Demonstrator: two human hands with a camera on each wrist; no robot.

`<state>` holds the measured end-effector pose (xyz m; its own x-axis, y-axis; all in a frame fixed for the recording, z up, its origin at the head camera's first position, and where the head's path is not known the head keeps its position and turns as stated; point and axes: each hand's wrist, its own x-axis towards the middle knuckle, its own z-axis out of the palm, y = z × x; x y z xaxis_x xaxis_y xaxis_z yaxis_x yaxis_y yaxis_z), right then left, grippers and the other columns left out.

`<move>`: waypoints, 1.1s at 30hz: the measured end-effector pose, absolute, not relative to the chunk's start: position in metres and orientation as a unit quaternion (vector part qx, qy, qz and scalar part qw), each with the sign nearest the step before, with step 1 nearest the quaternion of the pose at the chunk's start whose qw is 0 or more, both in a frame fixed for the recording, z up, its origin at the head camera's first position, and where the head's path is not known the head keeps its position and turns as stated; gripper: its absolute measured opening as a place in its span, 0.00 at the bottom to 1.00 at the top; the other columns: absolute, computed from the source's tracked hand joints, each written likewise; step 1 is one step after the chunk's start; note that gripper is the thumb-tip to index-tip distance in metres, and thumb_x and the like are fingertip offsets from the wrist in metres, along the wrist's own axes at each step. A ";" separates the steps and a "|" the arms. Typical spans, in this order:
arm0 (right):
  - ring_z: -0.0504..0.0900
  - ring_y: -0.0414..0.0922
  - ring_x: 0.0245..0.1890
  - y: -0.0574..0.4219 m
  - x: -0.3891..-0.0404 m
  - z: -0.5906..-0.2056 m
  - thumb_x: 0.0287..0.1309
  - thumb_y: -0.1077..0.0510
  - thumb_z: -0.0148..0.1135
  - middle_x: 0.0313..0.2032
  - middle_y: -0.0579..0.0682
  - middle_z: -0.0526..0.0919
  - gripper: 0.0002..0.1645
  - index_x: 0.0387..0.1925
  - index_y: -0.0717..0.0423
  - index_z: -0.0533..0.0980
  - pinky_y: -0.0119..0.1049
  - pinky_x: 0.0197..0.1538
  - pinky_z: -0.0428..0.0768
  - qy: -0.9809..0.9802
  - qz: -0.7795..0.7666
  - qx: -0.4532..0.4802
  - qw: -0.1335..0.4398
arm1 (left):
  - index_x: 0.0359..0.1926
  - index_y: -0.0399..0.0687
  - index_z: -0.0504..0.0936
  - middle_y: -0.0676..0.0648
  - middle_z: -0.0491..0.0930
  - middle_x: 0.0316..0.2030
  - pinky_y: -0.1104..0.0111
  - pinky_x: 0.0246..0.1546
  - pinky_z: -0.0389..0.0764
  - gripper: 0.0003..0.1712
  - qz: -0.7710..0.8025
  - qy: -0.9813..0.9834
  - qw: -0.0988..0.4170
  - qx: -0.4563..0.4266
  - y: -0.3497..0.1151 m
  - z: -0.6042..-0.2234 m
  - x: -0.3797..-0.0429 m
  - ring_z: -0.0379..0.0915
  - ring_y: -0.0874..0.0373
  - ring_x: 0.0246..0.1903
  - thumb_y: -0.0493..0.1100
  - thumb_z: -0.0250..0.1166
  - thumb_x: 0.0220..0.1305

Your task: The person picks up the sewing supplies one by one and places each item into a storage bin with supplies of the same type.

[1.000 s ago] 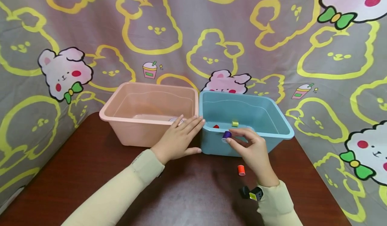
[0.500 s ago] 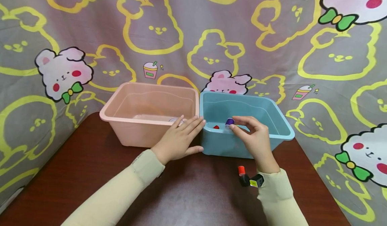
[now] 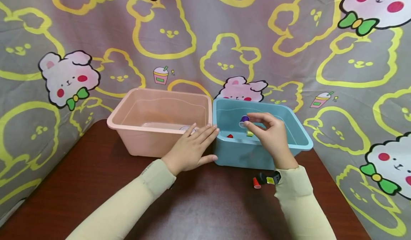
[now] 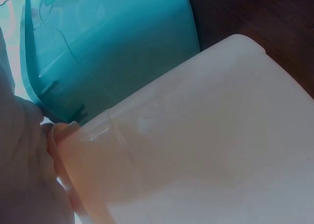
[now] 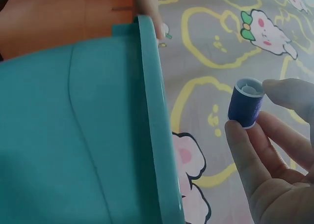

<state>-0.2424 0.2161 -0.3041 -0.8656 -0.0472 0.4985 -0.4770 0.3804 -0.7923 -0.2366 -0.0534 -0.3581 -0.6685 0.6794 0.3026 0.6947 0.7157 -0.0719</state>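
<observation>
The purple spool [image 3: 244, 121] is held over the open blue tub [image 3: 240, 158], right of the middle of the head view. It is pinched, a bit tilted, by the tips of the thumb and fingers of the right hand [image 3: 271, 131]. The left hand [image 3: 189, 150] is laid flat on the near rim of the pink tub [image 3: 147, 140], around the middle of the frame, with its thumb spread out. The pink tub may be helped to stay put that way. A light but sure pinch seems needed, as a small round spool can easily be dropped. The wrist should be kept clear of the near blue rim. If the spool is let go, it is best lowered first, away from the yellow spool [image 3: 249, 133] and the red thing [image 3: 229, 136] inside, so nothing is bumped
</observation>
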 end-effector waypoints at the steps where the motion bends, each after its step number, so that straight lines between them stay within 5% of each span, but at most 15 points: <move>1: 0.85 0.37 0.43 0.217 -0.244 -0.302 0.60 0.55 0.74 0.45 0.52 0.86 0.21 0.51 0.63 0.84 0.26 0.52 0.81 -0.810 0.529 0.159 0.197 | 0.81 0.47 0.51 0.47 0.50 0.80 0.47 0.77 0.44 0.48 -0.024 -0.914 0.154 -0.375 -0.053 -0.358 -0.236 0.44 0.51 0.78 0.70 0.50 0.73; 7: 0.85 0.37 0.45 0.219 -0.253 -0.293 0.60 0.48 0.74 0.43 0.46 0.88 0.23 0.52 0.56 0.85 0.25 0.48 0.81 -0.829 0.515 0.136 0.170 | 0.80 0.46 0.52 0.46 0.51 0.79 0.48 0.77 0.41 0.49 -0.037 -0.912 0.152 -0.380 -0.052 -0.356 -0.235 0.45 0.50 0.78 0.69 0.52 0.72; 18: 0.84 0.45 0.47 0.218 -0.270 -0.274 0.57 0.38 0.73 0.42 0.47 0.88 0.27 0.52 0.49 0.85 0.39 0.51 0.78 -0.836 0.528 0.105 0.108 | 0.81 0.46 0.51 0.46 0.51 0.79 0.48 0.77 0.44 0.51 -0.027 -0.910 0.160 -0.382 -0.054 -0.358 -0.236 0.45 0.50 0.78 0.72 0.52 0.70; 33: 0.85 0.45 0.48 0.218 -0.287 -0.262 0.58 0.41 0.73 0.45 0.46 0.88 0.28 0.54 0.52 0.84 0.43 0.59 0.77 -0.831 0.540 0.106 0.080 | 0.80 0.46 0.53 0.46 0.53 0.79 0.48 0.77 0.44 0.49 -0.030 -0.910 0.164 -0.380 -0.055 -0.356 -0.235 0.47 0.50 0.78 0.70 0.52 0.71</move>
